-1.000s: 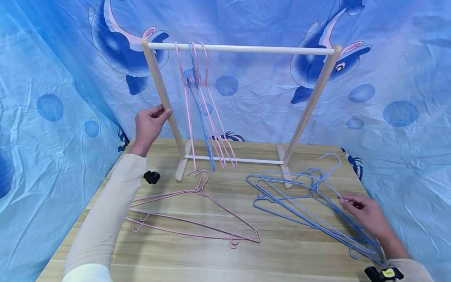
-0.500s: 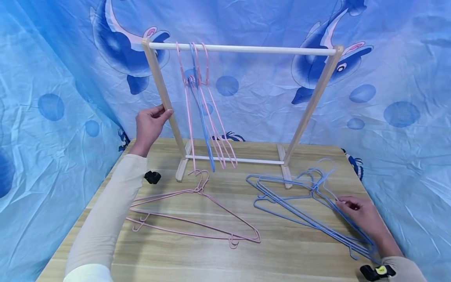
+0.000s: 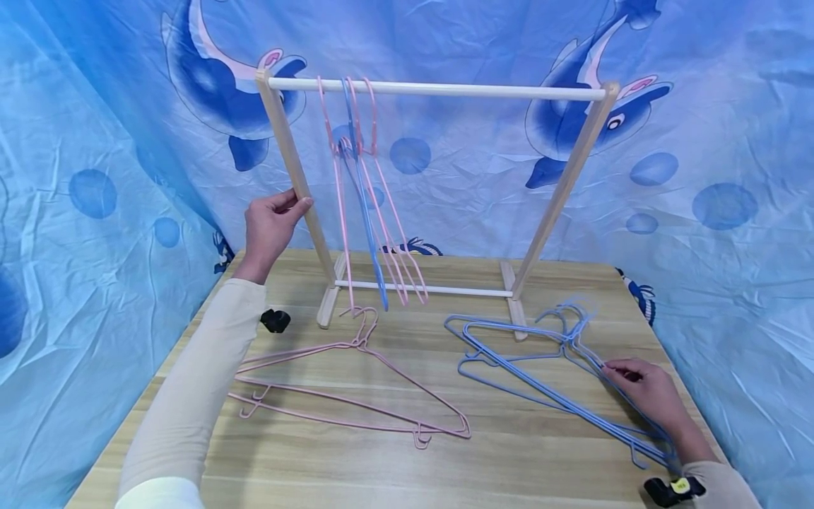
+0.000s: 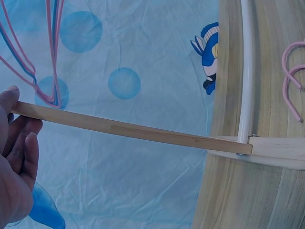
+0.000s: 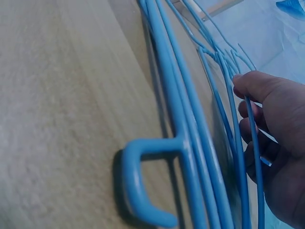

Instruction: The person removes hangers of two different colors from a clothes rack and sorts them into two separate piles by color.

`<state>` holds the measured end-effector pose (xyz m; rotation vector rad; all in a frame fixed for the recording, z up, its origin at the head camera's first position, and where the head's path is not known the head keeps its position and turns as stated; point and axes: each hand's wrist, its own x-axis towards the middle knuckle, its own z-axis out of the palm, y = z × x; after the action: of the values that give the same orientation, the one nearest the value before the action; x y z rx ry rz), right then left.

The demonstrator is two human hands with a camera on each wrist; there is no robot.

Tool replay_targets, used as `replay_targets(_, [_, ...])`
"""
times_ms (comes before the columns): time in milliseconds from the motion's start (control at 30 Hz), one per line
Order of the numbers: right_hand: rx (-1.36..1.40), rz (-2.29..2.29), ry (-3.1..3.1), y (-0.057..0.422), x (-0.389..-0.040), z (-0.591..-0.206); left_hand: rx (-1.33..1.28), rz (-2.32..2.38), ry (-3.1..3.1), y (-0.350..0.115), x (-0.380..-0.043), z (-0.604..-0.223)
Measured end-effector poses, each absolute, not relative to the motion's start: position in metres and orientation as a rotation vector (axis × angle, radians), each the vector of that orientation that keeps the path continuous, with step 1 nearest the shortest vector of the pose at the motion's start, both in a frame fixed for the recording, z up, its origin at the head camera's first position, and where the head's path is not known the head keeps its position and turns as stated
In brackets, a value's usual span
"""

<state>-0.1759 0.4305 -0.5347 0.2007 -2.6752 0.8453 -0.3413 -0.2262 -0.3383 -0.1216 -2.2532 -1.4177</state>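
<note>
As seen at centre left of the head view, gripping a wooden upright (image 3: pixel 287 145) between thumb and fingers of the left hand (image 3: pixel 270 225). At lower right, pinching a blue hanger (image 5: pixel 257 152) with the right hand (image 3: pixel 645 389), among overlapping blue hangers (image 3: pixel 566 401). With pink hangers (image 3: pixel 359 344) lying on the tabletop (image 3: pixel 356 477) at lower left.

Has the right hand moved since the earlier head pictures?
Yes: in the head view, the right hand has shifted slightly left, nearer the rack's right foot, which has stayed put.
</note>
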Motion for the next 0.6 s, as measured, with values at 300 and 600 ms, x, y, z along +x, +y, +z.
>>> replay_targets(300, [0.156, 0.869, -2.727, 0.434, -0.176, -0.537, -0.100, -1.414, -2.258, -0.227, -0.341, -0.338])
replay_targets(600, [0.168, 0.941, -2.714, 0.426, -0.176, -0.503, -0.096, -1.429, -2.261, -0.227, -0.342, -0.338])
